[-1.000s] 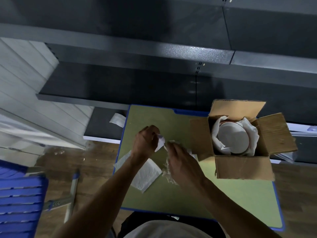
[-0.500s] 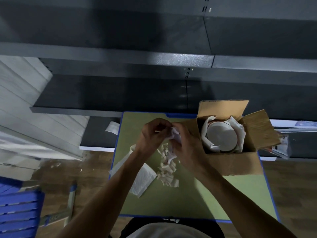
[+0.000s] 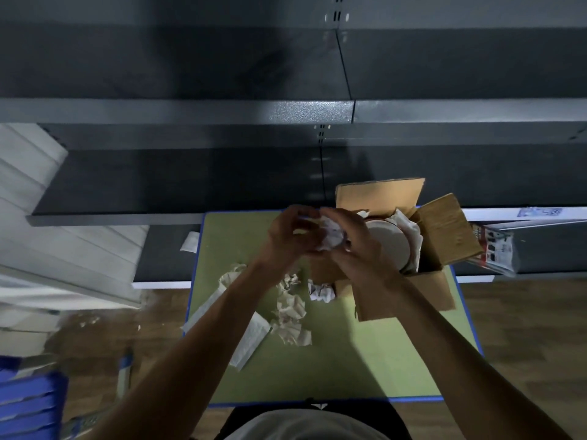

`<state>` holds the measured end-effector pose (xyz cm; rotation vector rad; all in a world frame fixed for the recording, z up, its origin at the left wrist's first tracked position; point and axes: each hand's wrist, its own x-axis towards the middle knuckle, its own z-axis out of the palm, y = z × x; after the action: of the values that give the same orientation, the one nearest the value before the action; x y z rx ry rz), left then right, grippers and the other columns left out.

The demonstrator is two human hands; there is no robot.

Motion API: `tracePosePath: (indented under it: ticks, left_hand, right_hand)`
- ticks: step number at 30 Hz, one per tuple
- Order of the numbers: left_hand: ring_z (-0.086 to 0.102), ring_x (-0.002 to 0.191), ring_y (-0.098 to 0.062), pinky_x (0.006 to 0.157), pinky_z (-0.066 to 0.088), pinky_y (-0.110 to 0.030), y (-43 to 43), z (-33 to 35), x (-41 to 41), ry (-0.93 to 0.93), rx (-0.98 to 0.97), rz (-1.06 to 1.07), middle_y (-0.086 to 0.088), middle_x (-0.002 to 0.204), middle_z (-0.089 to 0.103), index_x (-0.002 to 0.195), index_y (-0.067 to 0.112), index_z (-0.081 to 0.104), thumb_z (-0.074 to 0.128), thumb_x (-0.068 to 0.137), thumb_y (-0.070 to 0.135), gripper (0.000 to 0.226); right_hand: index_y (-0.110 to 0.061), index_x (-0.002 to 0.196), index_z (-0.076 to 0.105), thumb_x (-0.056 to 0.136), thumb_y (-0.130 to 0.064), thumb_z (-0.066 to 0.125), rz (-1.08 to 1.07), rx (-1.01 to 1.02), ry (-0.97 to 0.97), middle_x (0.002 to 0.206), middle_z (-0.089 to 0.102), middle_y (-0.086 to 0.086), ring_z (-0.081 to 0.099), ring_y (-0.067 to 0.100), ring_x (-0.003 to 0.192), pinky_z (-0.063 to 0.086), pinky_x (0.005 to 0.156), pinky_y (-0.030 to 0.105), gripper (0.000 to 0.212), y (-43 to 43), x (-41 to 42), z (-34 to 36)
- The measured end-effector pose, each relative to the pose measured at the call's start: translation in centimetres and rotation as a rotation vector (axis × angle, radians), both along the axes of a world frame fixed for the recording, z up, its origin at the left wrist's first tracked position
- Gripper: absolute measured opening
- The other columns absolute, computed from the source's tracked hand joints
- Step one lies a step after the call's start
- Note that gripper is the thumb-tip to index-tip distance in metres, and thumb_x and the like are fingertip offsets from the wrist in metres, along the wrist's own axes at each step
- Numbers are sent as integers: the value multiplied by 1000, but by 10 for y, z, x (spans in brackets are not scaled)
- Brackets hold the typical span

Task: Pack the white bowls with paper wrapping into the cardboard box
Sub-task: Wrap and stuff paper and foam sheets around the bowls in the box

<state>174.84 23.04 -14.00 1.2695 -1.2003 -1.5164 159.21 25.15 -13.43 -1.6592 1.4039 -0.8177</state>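
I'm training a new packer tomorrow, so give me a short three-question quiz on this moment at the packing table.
1. True or false: the cardboard box has its flaps shut.
2. What do the left hand and right hand hold between them? A) scissors B) crumpled paper C) a tape roll
3. Fill in: the white bowl sits in the box with ___ tucked around it.
Key: 1 false; 2 B; 3 paper.

White bowl (image 3: 390, 246) partly behind right hand (image 3: 360, 249)
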Motion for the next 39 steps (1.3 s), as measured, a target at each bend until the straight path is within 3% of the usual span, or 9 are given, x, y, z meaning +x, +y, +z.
tracePosePath:
  ticks: [4,9,12,15,18,21,28,33,39]
  left_hand:
    - [64,80,-15,59,56,-29,-18,1,-18,-183,-148,49,-9,93,64,107,4,59,69,83,-3,27]
    - [71,79,-24,71,61,-46,-25,-1,-39,-50,-96,16,-15,91,68,103,6,60,61,89,1,15]
    - [69,83,-16,75,57,-32,-25,-7,-44,-270,-237,-84,-4,91,70,102,11,64,61,88,9,14]
    - [67,92,-14,76,53,-28,-20,-9,-55,-504,-442,-178,-2,102,72,103,11,68,58,90,12,17]
    - [60,106,-18,82,47,-26,-23,-11,-77,-733,-657,-283,0,115,68,110,18,69,60,90,12,23]
    - [55,118,-22,92,47,-35,-33,-18,-106,-914,-829,-416,-2,125,63,120,20,63,62,89,19,31]
    - [49,125,-31,97,45,-46,-55,-41,-164,-1010,-812,-455,-6,132,58,132,19,57,58,88,21,44]
    - [38,130,-28,103,43,-41,-62,-46,-167,-1069,-830,-439,-5,131,48,115,23,68,59,91,20,25]
    - [50,121,-23,81,54,-35,-59,-51,-158,-1039,-758,-341,0,124,57,100,26,74,53,97,26,21]
  right_hand:
    - [-14,136,51,85,-25,71,23,-70,13,127,57,1,55,7,114,44,89,8,56,-10,-12,2]
    - [-15,120,64,85,-12,71,-109,-182,181,115,61,-4,58,9,107,37,85,1,35,-18,-37,7]
    - [-32,122,55,86,-12,63,-162,-136,266,124,58,-11,56,10,110,45,90,23,42,-24,-60,-5]
    - [-28,122,47,86,-3,61,-224,-104,360,119,55,-4,58,18,104,50,80,32,46,-22,-86,-9]
    - [-22,121,54,87,-10,59,-270,-152,610,124,48,4,53,28,107,42,80,33,37,-19,-118,-5]
    - [-32,117,59,87,-24,65,-340,-144,552,131,40,8,57,35,107,49,87,37,32,-17,-141,1]
    - [-26,120,60,93,-31,55,-232,-279,628,128,49,6,45,15,114,45,88,20,28,-21,-168,-15]
    - [-33,133,45,97,-38,25,-168,-244,862,129,47,-1,56,16,98,54,75,33,41,-31,-173,-32]
    - [-31,118,46,96,-30,46,-333,-263,635,114,63,4,67,32,92,56,68,42,22,-36,-163,-29]
